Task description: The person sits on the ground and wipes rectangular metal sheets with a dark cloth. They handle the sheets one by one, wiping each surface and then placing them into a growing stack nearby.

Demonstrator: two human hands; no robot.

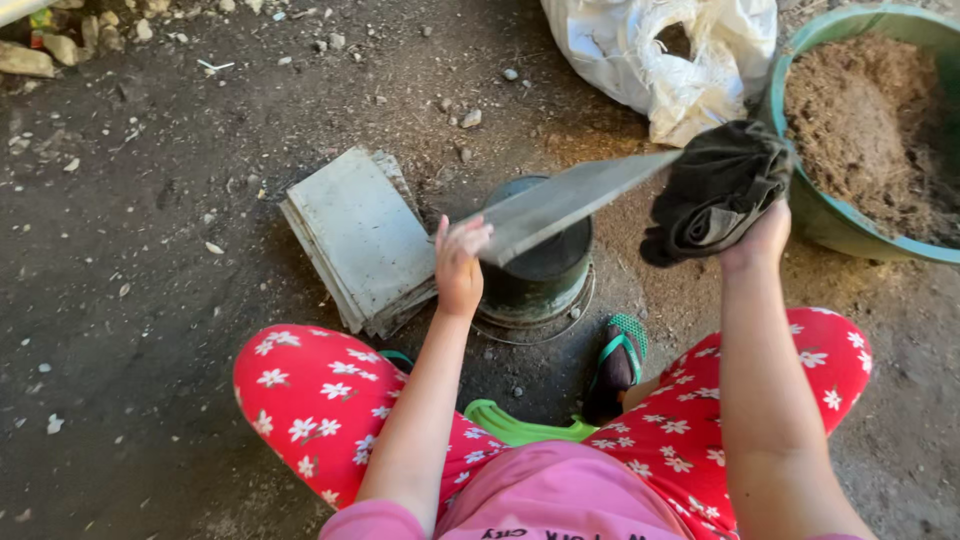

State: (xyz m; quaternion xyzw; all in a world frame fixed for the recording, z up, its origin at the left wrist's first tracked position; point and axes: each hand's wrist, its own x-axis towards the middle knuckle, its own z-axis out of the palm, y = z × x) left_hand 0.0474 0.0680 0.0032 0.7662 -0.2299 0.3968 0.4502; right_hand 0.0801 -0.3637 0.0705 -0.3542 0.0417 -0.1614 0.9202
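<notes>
The left hand [460, 262] has its fingers closed on the near end of a flat grey rectangular slab [560, 205], held tilted above a dark round metal can [540, 270] on the dirt ground [150, 300]. The right hand [760, 240] has its fingers clutching a crumpled black cloth [715, 190] against the slab's far end, beside a green soil-filled basin [815, 215]. A stack of grey slabs [360, 240] lies just left of the can.

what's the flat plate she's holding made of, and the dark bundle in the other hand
The flat plate, held by the left hand, looks like thin grey sheet metal or fibre board: rigid, dull, straight-edged. The dark bundle in the right hand looks like cloth: soft folds, matte black.
</notes>
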